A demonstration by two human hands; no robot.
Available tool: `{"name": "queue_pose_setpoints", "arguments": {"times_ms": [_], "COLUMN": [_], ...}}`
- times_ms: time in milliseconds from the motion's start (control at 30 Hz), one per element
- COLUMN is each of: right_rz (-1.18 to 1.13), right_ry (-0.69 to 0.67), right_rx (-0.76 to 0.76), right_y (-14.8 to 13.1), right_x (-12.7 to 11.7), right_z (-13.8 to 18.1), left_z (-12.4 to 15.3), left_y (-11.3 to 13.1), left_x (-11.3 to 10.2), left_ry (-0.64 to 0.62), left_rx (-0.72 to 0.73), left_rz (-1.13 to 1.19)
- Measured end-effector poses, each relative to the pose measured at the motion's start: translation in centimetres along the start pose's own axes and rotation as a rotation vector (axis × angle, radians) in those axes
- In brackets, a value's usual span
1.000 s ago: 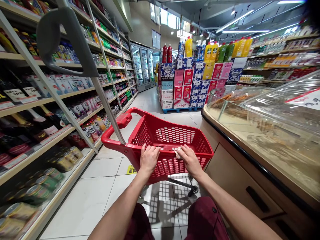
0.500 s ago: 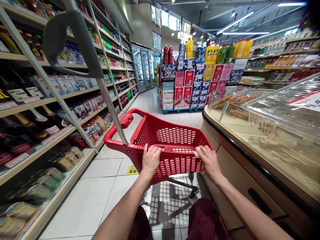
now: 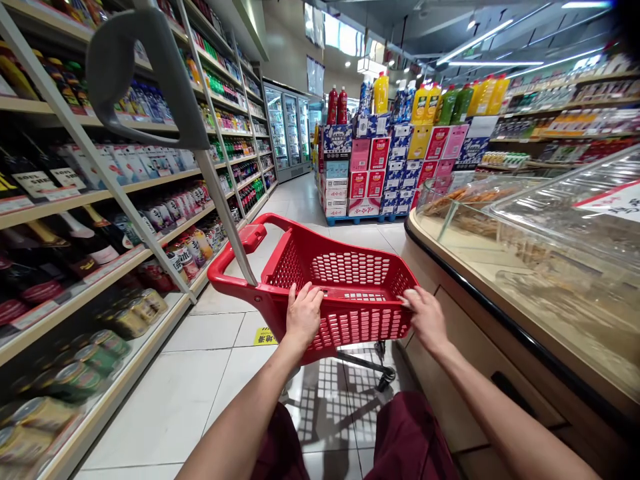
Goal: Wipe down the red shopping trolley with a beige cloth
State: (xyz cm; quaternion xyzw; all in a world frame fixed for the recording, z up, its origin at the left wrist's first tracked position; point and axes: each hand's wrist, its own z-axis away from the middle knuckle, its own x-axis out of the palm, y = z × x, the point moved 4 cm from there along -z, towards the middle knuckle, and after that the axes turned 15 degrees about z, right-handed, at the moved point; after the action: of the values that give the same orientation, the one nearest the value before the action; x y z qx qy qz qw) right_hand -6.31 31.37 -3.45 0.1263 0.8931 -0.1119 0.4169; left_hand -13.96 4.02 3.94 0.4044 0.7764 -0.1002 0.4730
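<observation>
A red plastic shopping cart [image 3: 357,305] with a perforated basket stands sideways in front of me. Its basket holds nothing that I can see. My left hand [image 3: 303,312] is on the near rim, left of the middle, its fingers hooked over the edge. At the basket's right corner, my right hand [image 3: 427,319] has its fingers curled over the rim. A metal pole [image 3: 225,207] rises from the cart's left end and carries a grey looped handle [image 3: 196,127]. Below the basket, a dark caster wheel [image 3: 385,379] shows.
Drink shelves [image 3: 165,233] line the left side. On the right stands a counter [image 3: 480,320] with clear covers over food. Stacked drink cartons [image 3: 367,177] stand on a blue pallet [image 3: 363,219] ahead. A yellow floor sticker [image 3: 263,336] lies beside the cart.
My right hand has slid right along the rim to the corner, its fingers more curled. The basket's right end has shifted slightly left. My left hand stays on the near rim.
</observation>
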Motion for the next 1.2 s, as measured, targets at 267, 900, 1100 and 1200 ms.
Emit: {"name": "queue_pose_setpoints", "arguments": {"times_ms": [267, 900, 1100, 1200], "right_rz": [-0.064, -0.084, -0.057, -0.068], "right_ry": [0.089, 0.030, 0.046, 0.026], "right_rx": [-0.079, -0.213, -0.119, -0.297], "right_y": [-0.7, -1.3, -2.5, -4.0], "right_x": [0.1, 0.6, 0.3, 0.2], "right_z": [0.1, 0.6, 0.8, 0.9], "left_z": [0.0, 0.2, 0.3, 0.4], "left_y": [0.0, 0.1, 0.2, 0.2], "left_x": [-0.1, -0.1, -0.1, -0.2], "left_ry": [0.008, -0.037, -0.032, -0.043], "left_rx": [0.007, 0.032, 0.015, 0.036], "left_rz": [0.004, -0.031, -0.033, -0.047]}}
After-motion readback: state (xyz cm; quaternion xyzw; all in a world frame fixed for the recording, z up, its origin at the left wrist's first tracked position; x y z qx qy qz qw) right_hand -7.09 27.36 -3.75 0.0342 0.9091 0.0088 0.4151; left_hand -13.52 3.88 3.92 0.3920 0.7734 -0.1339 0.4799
